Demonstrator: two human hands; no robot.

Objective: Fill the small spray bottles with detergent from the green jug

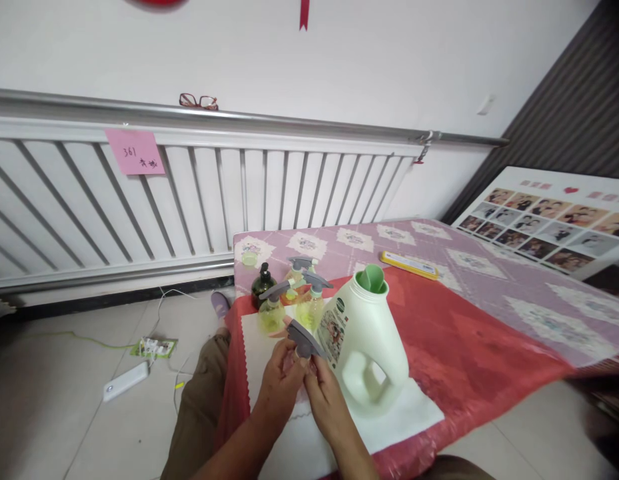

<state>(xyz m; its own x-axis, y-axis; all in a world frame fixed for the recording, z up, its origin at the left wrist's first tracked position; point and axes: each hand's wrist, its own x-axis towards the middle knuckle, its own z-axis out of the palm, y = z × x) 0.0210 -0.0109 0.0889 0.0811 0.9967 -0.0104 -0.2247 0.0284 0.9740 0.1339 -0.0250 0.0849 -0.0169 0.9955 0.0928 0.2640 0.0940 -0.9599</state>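
My left hand (278, 381) and my right hand (325, 392) are closed together around a spray bottle with a grey trigger head (305, 339), over the white cloth. Its body is mostly hidden by my fingers. Close behind stand several similar spray bottles, one with yellow-green liquid at the left (272, 317) and another at the right (310, 307). Just right of my right hand stands a large pale green detergent jug (374, 333), uncapped, with a green pour spout (372, 279) showing in its mouth. A dark pump bottle (263, 283) stands behind on the left.
The white cloth (409, 413) lies on red plastic sheeting (464, 333) over a patterned purple tablecloth (484, 267). A yellow-edged flat case (409, 265) and a pale green cup-like piece (249, 258) lie farther back. A radiator (279, 187) lines the wall; a power strip (153, 347) with cables is on the floor.
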